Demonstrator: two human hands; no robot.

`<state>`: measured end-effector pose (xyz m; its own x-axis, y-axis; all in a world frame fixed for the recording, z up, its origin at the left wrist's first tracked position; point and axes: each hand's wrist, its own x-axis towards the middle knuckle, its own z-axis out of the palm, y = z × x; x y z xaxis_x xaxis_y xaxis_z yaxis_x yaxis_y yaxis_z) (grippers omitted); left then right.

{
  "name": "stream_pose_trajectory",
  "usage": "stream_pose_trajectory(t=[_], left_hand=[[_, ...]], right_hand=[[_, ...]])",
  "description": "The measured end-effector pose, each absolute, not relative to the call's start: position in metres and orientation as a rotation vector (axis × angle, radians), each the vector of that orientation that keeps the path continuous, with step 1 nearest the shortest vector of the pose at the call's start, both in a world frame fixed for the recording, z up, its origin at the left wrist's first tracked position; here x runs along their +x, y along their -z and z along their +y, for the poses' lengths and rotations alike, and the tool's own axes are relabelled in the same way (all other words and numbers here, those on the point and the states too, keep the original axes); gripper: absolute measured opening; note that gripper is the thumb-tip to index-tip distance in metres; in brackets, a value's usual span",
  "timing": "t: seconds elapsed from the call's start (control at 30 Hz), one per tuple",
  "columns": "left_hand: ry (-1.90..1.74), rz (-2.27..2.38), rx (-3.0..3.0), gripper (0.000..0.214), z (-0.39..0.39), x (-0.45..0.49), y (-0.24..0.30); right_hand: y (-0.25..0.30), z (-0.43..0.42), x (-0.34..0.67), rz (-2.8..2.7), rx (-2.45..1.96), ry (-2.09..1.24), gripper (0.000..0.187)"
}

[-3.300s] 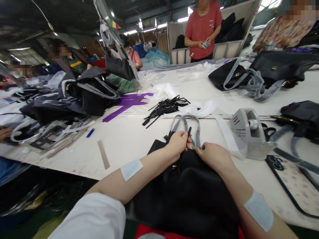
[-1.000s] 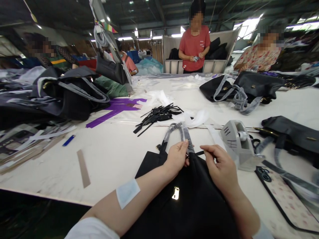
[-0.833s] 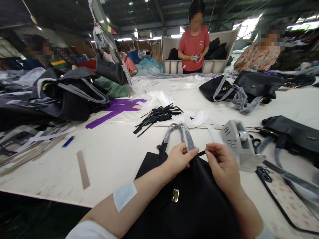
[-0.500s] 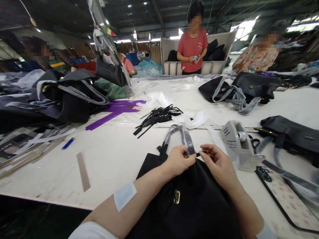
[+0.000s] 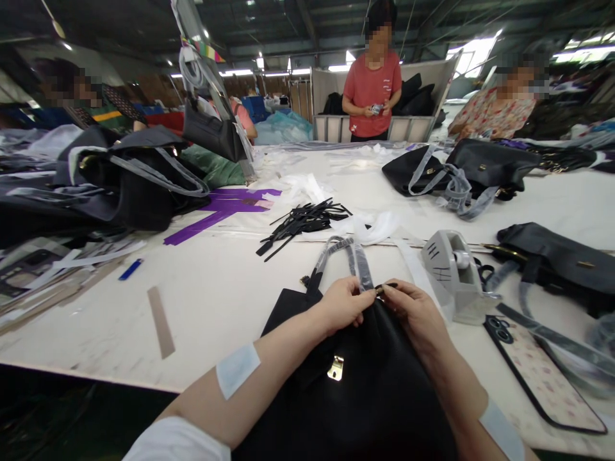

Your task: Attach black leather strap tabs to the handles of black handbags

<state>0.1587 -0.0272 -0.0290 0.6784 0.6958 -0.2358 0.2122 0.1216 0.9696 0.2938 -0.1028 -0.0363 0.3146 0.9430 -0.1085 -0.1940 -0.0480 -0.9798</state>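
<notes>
A black handbag (image 5: 365,390) stands close in front of me, with a gold clasp plate (image 5: 336,368) on its face. Its handle (image 5: 363,264), wrapped in clear plastic, arches up toward the table. My left hand (image 5: 343,304) is closed at the foot of this handle, thumb and fingers pinching the bag's top edge. Close beside it, my right hand (image 5: 410,306) pinches a narrow black strap (image 5: 391,285); a small gold glint shows between the two hands. The fingertips hide most of the strap's join with the bag.
A tape dispenser (image 5: 444,275) and a patterned phone (image 5: 542,371) lie to the right. Black strips (image 5: 307,221) are heaped ahead, beside purple tape (image 5: 216,211). More black bags (image 5: 494,166) lie around the table (image 5: 110,339). A person in a red shirt (image 5: 372,83) stands across.
My right hand has come slightly left, its fingers closing nearer to my left hand. The strap has turned, and the bag's gold plate shows more of its front.
</notes>
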Motion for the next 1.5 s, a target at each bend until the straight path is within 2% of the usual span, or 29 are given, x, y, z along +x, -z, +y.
stream_pose_trajectory(t=[0.23,0.37,0.57,0.83,1.07,1.27,1.4,1.5], left_hand=[[-0.365,0.688,1.396,0.034,-0.024,0.144,0.013],[-0.351,0.567,1.388,0.04,-0.016,0.114,-0.009],[-0.129,0.286,1.493,0.042,-0.011,0.094,-0.02],[-0.033,0.415,1.613,0.048,-0.012,0.083,-0.016],[-0.329,0.594,1.402,0.055,-0.019,0.068,-0.013],[-0.434,0.319,1.155,0.027,-0.015,0.072,-0.04],[-0.489,0.265,1.258,0.037,-0.009,0.095,-0.058],[-0.617,0.404,1.342,0.032,0.0,0.121,-0.061]], right_hand=[[0.033,-0.105,0.294,-0.632,-1.046,-1.359,0.022],[0.032,-0.108,0.294,-0.591,-1.046,-1.351,0.02],[0.028,-0.107,0.293,-0.594,-0.985,-1.388,0.021],[0.025,-0.106,0.295,-0.607,-0.997,-1.415,0.021],[0.029,-0.103,0.3,-0.587,-1.058,-1.32,0.021],[0.031,-0.102,0.301,-0.498,-1.076,-1.258,0.028],[0.035,-0.102,0.301,-0.513,-1.055,-1.269,0.025],[0.038,-0.102,0.301,-0.5,-1.029,-1.286,0.025]])
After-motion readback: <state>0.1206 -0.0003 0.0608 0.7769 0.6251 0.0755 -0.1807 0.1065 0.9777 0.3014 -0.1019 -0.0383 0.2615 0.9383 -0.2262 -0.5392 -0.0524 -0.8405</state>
